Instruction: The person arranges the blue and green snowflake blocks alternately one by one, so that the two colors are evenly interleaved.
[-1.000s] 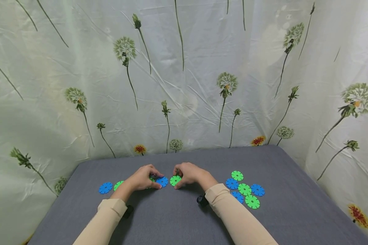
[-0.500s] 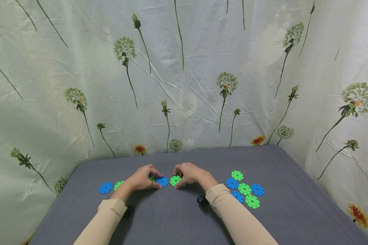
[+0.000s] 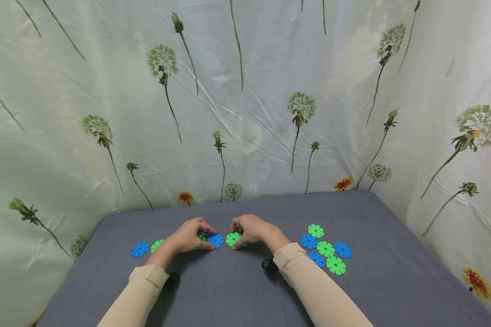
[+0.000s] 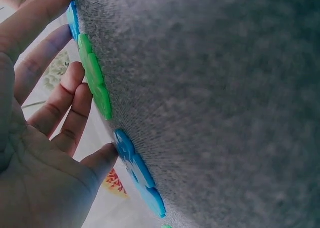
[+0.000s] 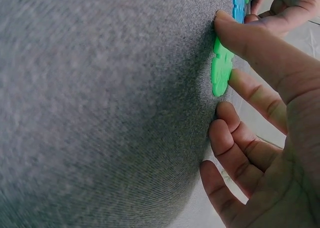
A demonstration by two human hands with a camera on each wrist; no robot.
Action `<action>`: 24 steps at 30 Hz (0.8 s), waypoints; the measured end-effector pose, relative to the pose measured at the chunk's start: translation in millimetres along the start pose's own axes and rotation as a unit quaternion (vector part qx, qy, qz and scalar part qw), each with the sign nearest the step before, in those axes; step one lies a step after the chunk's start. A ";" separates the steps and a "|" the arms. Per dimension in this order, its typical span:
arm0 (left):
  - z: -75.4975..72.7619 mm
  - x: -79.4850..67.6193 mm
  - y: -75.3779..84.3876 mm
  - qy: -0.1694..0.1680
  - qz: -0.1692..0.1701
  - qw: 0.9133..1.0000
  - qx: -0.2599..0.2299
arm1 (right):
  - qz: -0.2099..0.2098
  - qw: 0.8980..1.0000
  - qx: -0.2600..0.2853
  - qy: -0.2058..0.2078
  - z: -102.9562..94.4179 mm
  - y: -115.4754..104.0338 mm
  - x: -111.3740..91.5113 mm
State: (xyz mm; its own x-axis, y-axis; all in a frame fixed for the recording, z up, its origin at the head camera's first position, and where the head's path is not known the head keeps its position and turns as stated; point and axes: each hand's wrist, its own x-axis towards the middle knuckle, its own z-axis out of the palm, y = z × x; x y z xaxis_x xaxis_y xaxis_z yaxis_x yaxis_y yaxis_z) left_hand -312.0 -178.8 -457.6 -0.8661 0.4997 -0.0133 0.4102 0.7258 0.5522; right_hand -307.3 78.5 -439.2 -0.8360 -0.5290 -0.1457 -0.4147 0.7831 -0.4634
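Note:
Flat notched plastic discs lie in a row on the grey cloth. My left hand (image 3: 191, 236) holds a blue disc (image 3: 215, 241) by its edges, between thumb and index finger. In the left wrist view a green disc (image 4: 94, 75) lies beside that blue one, close to the other fingers, and another blue disc (image 4: 140, 173) is by the little finger. With thumb and index finger, my right hand (image 3: 251, 230) pinches a green disc (image 3: 232, 239) flat on the cloth. A narrow gap separates it from the held blue disc. The left hand and forearm hide part of the row.
At the row's left end lie a blue disc (image 3: 140, 249) and a partly covered green disc (image 3: 156, 245). Several loose blue and green discs, one a green disc (image 3: 325, 249), form a cluster right of my right arm. A flower-print curtain (image 3: 262, 113) hangs behind the grey table (image 3: 237, 290).
The head view has tilted slightly, so everything sits a little higher in it. Both hands keep their places on the two discs.

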 end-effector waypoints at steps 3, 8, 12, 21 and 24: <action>-2.3 0.8 0.4 -0.004 0.001 1.000 0.004 | -0.005 1.000 -0.005 -0.002 -1.6 -0.7 0.7; -2.7 2.0 0.0 -0.009 0.003 1.000 0.007 | -0.011 1.000 -0.013 -0.006 -2.7 -0.4 0.4; -3.1 2.6 -0.9 -0.010 0.003 1.000 0.011 | -0.014 1.000 -0.002 -0.012 -5.3 0.1 -1.3; -5.9 4.3 8.1 -0.019 0.003 1.000 0.016 | -0.037 0.999 0.032 -0.023 -24.5 11.9 -16.7; -4.9 5.9 13.6 -0.024 0.004 1.000 0.013 | -0.026 0.999 0.035 -0.021 -35.4 19.2 -27.8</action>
State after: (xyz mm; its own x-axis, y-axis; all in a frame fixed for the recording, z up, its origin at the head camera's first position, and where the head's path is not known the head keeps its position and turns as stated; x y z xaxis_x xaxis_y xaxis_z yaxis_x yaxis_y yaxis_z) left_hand -312.9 -168.3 -446.1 -0.8487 0.5265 -0.0492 0.4245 0.7338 0.5305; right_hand -304.7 119.8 -413.1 -0.7980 -0.5823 -0.1550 -0.4301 0.7306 -0.5303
